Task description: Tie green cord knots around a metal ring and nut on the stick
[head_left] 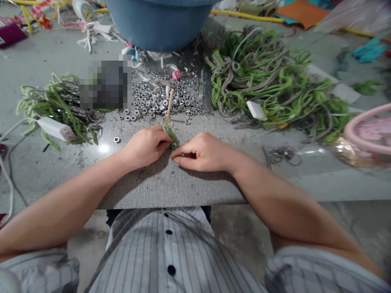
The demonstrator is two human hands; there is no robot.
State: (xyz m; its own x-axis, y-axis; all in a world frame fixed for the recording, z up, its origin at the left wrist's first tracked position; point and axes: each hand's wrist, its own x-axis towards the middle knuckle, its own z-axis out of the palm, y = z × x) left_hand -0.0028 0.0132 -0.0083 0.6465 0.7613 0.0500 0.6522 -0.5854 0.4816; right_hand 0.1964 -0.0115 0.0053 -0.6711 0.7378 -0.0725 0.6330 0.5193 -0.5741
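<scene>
In the middle of the table, my left hand (149,142) is closed, its thumb and fingers pinching a short green cord (171,133). A thin metal ring shows at the cord's far end, beside a small wooden stick (170,105). My right hand (200,152) comes in from the other side with thumb and forefinger brought together by the near end of the cord. What sits between those right fingertips is too small to make out. Just beyond both hands lies a spread of metal nuts (159,101), and one loose nut (116,140) rests left of my left hand.
A blue basin (161,24) stands behind the nuts. Green and grey cords (269,77) are heaped at right, with a smaller bundle (61,101) at left near a white plastic block (56,128) on a cable. A pink-rimmed object (351,126) stands at far right.
</scene>
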